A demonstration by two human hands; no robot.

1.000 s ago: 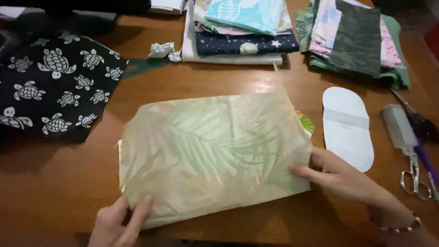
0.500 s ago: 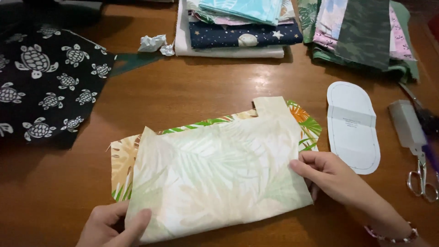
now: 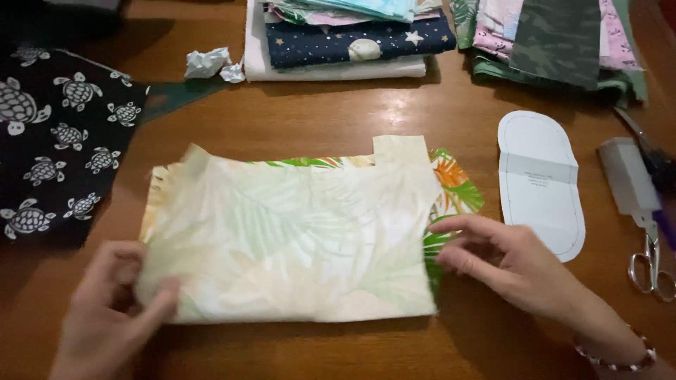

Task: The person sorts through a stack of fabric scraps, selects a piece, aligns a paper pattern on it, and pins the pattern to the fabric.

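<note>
A folded piece of leaf-print fabric (image 3: pixel 296 239) is seen lying pale side up in the middle of a wooden table (image 3: pixel 338 116), with its brighter printed face showing along the right edge. The lower left corner is pinched between thumb and fingers of the left hand (image 3: pixel 113 309); the right edge is touched by the loosely curled fingertips of the right hand (image 3: pixel 507 264), nothing being gripped. The cloth is judged light, limp and easily creased – best taken at corners or edges. Nearby are seen a black turtle-print cloth (image 3: pixel 56 141), stacked fabrics (image 3: pixel 352 42), a white paper pattern (image 3: pixel 539 183) and scissors (image 3: pixel 651 264).
</note>
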